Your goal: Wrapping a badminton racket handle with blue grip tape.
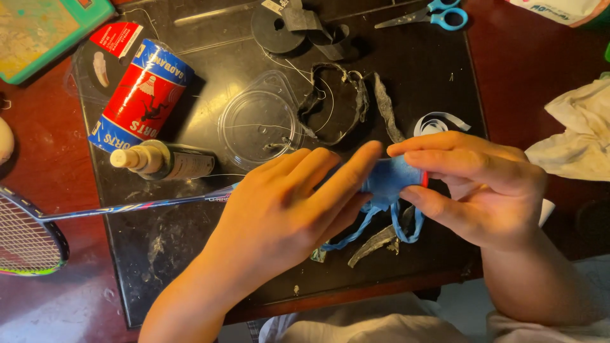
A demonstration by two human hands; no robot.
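My left hand (289, 206) and my right hand (480, 187) meet over a black mat (419, 70). Both grip a blue roll of grip tape (389, 176) at the end of a badminton racket's handle. My left fingers press the roll from the left, my right thumb and fingers pinch it from the right. Loose blue tape strips (365, 225) hang below the roll. The racket shaft (136, 206) runs left from under my left hand to the strung racket head (25, 238) at the left edge. The handle itself is hidden by my hands.
On the mat lie a red-and-blue tube (143, 95), a small bottle (165, 162), a clear plastic lid (260, 121), torn old grip strips (346, 95), a black disc (276, 28) and blue-handled scissors (432, 16). A white cloth (581, 130) lies at right.
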